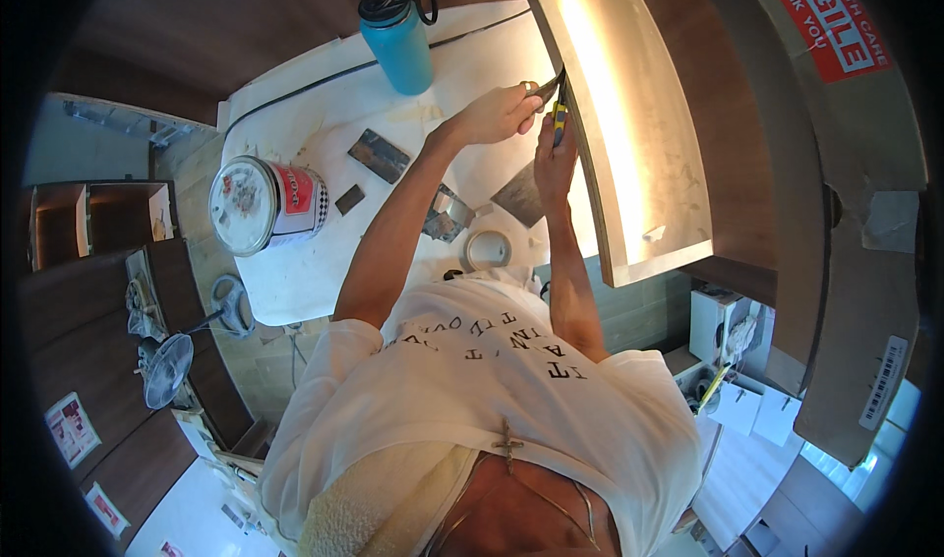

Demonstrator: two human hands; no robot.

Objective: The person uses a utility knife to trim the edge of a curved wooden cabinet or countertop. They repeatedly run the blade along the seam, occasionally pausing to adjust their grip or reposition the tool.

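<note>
My left hand [497,115] is closed on a small dark item [541,92] with a bit of yellow, at the edge of a lit wooden panel [669,203]. Just to its right, my right hand [556,159] grips a yellow-and-black knife-like tool [559,120] upright against the same edge. Beneath them on the white tabletop [462,60] lie dark flat plates [379,154], small metal pieces [442,213] and a tape roll [487,249]. Exactly where the tool tips touch the panel is too small to tell.
A teal bottle [401,56] stands at the back beside a black cable. A large can [265,203] sits at the left. A cardboard piece [855,262] borders the right. Beyond the table are a fan [167,370], shelving [79,223] and a ladder [103,115].
</note>
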